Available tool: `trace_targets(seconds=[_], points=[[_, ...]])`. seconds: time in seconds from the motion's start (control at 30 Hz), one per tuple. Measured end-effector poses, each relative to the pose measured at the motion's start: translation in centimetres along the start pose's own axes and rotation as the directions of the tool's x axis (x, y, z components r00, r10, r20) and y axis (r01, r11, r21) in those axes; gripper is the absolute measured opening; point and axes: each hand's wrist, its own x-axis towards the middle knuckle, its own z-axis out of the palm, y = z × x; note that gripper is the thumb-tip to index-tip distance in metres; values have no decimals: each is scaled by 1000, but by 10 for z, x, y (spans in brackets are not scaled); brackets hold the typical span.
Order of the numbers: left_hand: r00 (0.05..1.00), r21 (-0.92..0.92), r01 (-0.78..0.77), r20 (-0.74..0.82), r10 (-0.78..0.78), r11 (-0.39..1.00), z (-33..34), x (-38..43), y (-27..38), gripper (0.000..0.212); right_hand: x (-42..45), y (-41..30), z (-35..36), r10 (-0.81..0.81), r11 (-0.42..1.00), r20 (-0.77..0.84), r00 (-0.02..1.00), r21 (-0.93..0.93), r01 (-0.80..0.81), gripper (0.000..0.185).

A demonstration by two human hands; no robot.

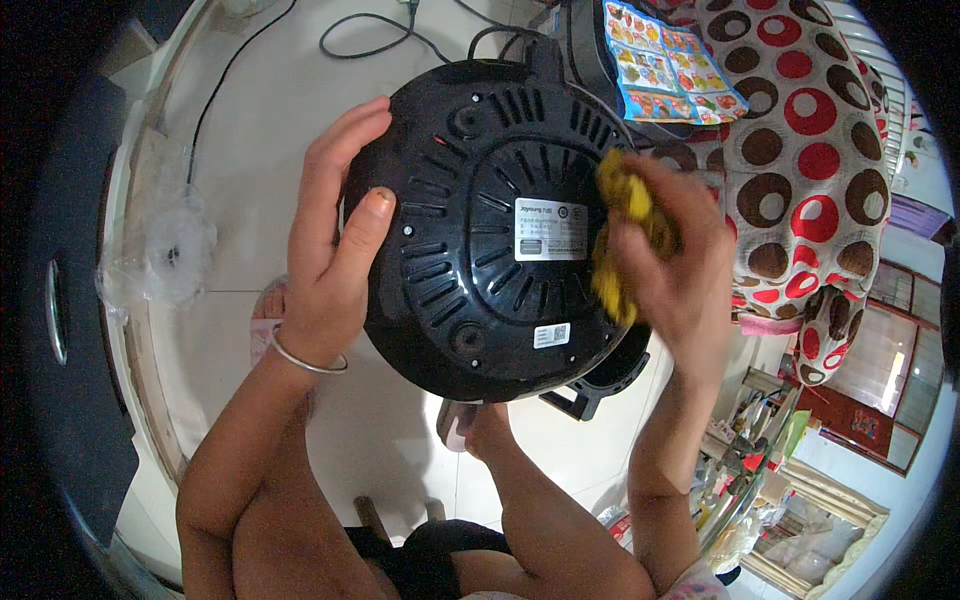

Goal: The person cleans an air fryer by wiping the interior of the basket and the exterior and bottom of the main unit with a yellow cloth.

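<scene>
A round black Joyoung electric kitchen appliance [442, 300] is held with its vented plastic underside facing the camera. Two white labels with writing are stuck on that underside. My left hand [334, 247] grips the appliance's left side, thumb over the rim, and wears a metal bangle [307, 365] on the wrist. In my right hand [667, 255], blurred by motion, is a bunched yellow cloth [641, 202] against the right edge of the underside. Below that edge, a black handle-like frame [592, 401] shows; whether it belongs to the appliance is unclear.
Black cables [360, 56] trail over the pale tiled floor [240, 172]. A clear plastic bag [176, 247] lies at left, near a dark cabinet [82, 300]. At upper right are a colourful printed sheet [667, 67] and dotted fabric [802, 157]. A cluttered shelf [750, 450] stands at lower right.
</scene>
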Motion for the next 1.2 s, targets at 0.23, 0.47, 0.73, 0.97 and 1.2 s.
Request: trace_targets(seconds=[0.23, 0.47, 0.73, 0.97, 1.2], points=[[1000, -23, 23, 2, -23, 999, 4, 0, 2, 43, 19, 0, 4, -16, 964, 65, 998, -263, 32, 34], [1000, -27, 22, 6, -22, 999, 5, -2, -3, 43, -44, -18, -17, -79, 970, 345, 935, 242, -7, 46], [998, -139, 55, -9, -57, 989, 9, -2, 2, 43, -4, 40, -2, 102, 984, -59, 993, 151, -92, 37], [1000, -137, 24, -5, -25, 990, 4, -3, -1, 43, -10, 25, 0, 7, 1000, 14, 1000, -5, -7, 43], [998, -162, 47, -28, -52, 986, 8, -4, -3, 43, -7, 34, 2, -29, 995, -144, 989, 94, 43, 39]])
